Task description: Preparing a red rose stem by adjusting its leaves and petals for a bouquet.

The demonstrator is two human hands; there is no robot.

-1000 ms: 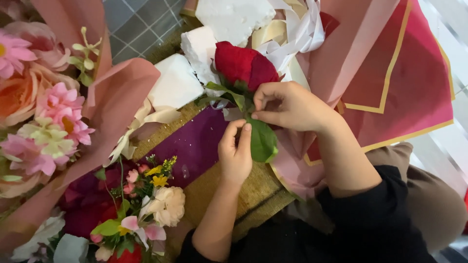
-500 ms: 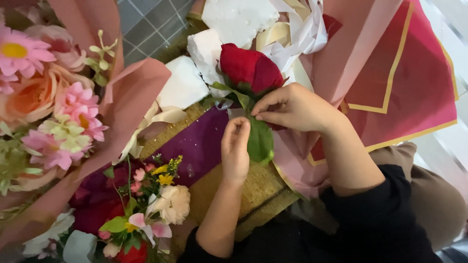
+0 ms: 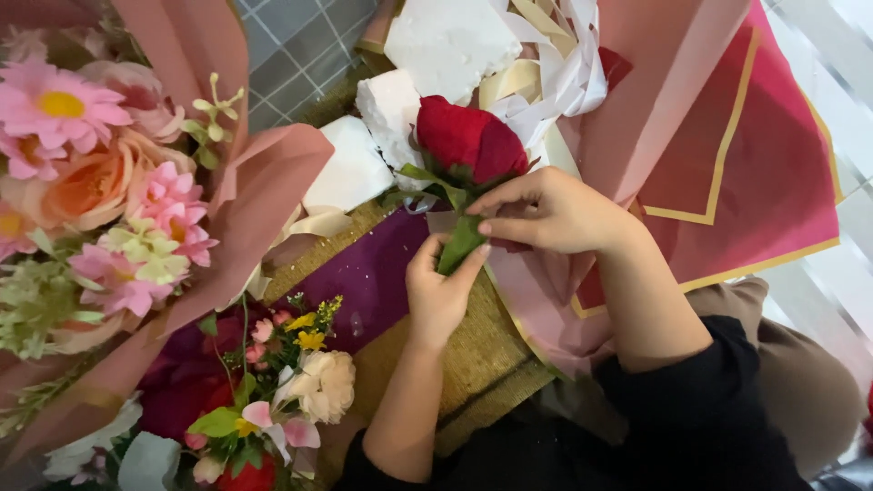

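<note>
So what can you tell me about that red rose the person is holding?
The red rose has a deep red, tightly closed head with green sepals below and a green leaf on its stem. It lies pointing away from the person, over white foam blocks. The left hand pinches the leaf; the right hand grips just under the bloom.

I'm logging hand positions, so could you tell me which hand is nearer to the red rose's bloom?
Right. The right hand sits just beside the red rose bloom, at its base; the left hand is lower, pinching the green leaf.
</note>
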